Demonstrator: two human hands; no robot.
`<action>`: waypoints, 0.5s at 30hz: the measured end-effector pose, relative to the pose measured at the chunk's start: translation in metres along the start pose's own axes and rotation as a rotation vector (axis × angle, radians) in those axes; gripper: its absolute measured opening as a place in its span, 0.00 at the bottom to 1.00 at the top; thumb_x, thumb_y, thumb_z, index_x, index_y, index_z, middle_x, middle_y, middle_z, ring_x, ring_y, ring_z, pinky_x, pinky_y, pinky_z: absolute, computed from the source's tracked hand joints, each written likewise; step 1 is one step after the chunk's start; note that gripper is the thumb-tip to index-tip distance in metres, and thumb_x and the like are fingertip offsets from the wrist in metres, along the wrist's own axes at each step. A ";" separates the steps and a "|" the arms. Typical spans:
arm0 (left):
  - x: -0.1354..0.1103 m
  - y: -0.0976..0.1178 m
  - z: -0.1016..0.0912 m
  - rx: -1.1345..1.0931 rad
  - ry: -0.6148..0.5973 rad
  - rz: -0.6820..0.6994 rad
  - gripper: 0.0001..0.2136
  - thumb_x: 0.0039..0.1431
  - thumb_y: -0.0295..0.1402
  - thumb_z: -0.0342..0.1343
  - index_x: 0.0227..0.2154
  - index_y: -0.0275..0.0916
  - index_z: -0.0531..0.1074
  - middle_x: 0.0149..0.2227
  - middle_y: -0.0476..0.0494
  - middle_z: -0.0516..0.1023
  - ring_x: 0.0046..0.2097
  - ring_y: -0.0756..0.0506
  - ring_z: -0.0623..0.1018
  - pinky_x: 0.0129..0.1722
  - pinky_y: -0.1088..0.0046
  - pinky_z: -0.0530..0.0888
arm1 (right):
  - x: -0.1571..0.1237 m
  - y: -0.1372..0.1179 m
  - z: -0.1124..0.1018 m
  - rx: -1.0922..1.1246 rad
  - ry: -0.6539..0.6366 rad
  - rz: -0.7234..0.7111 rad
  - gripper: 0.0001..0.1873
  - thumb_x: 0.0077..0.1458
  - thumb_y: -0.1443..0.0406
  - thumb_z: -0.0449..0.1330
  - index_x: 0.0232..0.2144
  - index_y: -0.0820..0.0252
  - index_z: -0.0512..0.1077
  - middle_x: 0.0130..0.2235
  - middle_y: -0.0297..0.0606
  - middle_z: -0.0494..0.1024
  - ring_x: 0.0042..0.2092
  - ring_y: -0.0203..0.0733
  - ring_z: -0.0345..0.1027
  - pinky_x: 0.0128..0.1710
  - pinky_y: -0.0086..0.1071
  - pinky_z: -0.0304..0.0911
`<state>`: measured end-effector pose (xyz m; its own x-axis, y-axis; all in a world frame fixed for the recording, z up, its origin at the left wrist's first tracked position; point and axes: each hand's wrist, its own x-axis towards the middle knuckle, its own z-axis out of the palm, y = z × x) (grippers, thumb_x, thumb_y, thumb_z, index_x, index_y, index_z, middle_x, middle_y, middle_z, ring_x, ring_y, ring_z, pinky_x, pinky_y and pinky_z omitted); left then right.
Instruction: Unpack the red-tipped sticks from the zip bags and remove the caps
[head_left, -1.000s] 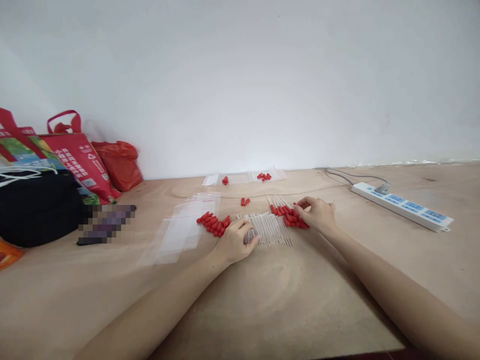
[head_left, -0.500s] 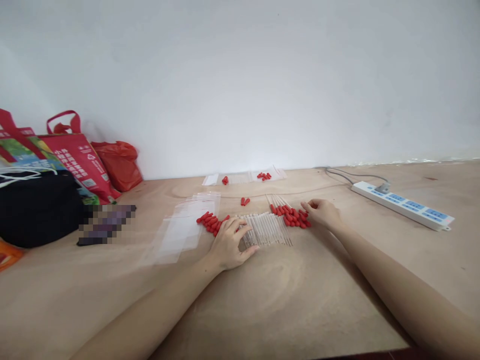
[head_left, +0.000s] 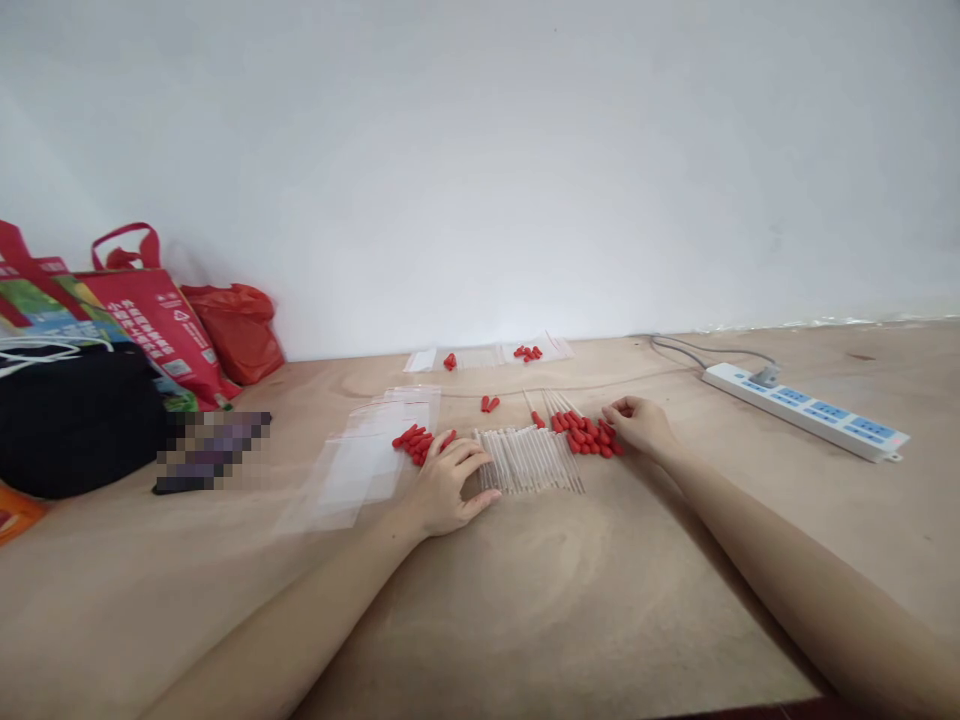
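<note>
My left hand [head_left: 448, 490] rests at the left end of a row of thin clear glass tubes [head_left: 529, 460], its thumb and forefinger apart. Behind its knuckles lies a heap of red rubber bulbs [head_left: 412, 440]. My right hand [head_left: 641, 425] is at the right edge of another red heap [head_left: 589, 435], fingers curled with thumb and forefinger together; whatever they pinch is too small to make out. Several tubes fitted with red bulbs [head_left: 562, 415] lie with their thin ends pointing to the wall. Two loose red bulbs [head_left: 490, 404] lie farther back.
Clear zip bags [head_left: 367, 470] are spread left of the tubes. By the wall lie more bags [head_left: 555, 348] with red bulbs and tubes. A white power strip [head_left: 806, 410] stands right; a dark phone-like object [head_left: 214, 455], a black bag [head_left: 82, 420] and red bags [head_left: 236, 335] are left.
My left hand has shifted slightly left, off the tubes' left end. One red-bulbed tube now lies apart, left of the other fitted ones. My right hand has barely moved.
</note>
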<state>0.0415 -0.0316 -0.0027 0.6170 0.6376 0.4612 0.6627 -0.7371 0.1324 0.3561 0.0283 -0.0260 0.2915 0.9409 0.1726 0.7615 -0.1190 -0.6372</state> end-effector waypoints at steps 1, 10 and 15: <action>-0.001 -0.001 0.000 0.007 0.006 0.005 0.16 0.50 0.41 0.55 0.40 0.40 0.68 0.41 0.44 0.73 0.46 0.43 0.70 0.55 0.55 0.54 | 0.000 -0.001 0.000 -0.006 -0.005 0.001 0.11 0.48 0.60 0.52 0.27 0.60 0.71 0.29 0.37 0.77 0.29 0.35 0.68 0.27 0.26 0.56; -0.003 0.001 -0.002 0.064 0.032 -0.025 0.17 0.50 0.43 0.53 0.41 0.40 0.68 0.42 0.42 0.71 0.47 0.41 0.68 0.52 0.54 0.53 | 0.016 -0.030 0.001 -0.193 -0.139 0.071 0.14 0.43 0.54 0.55 0.23 0.57 0.73 0.20 0.35 0.73 0.28 0.41 0.68 0.32 0.33 0.56; -0.003 -0.001 -0.002 0.069 0.029 -0.043 0.16 0.51 0.43 0.53 0.41 0.42 0.68 0.42 0.43 0.71 0.48 0.41 0.67 0.52 0.53 0.52 | 0.036 -0.042 0.004 -0.280 -0.247 0.073 0.12 0.39 0.58 0.60 0.17 0.62 0.69 0.14 0.36 0.67 0.23 0.41 0.66 0.28 0.33 0.56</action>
<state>0.0382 -0.0325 -0.0024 0.5756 0.6606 0.4820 0.7164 -0.6916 0.0925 0.3322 0.0682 0.0035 0.2286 0.9707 -0.0738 0.8824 -0.2386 -0.4056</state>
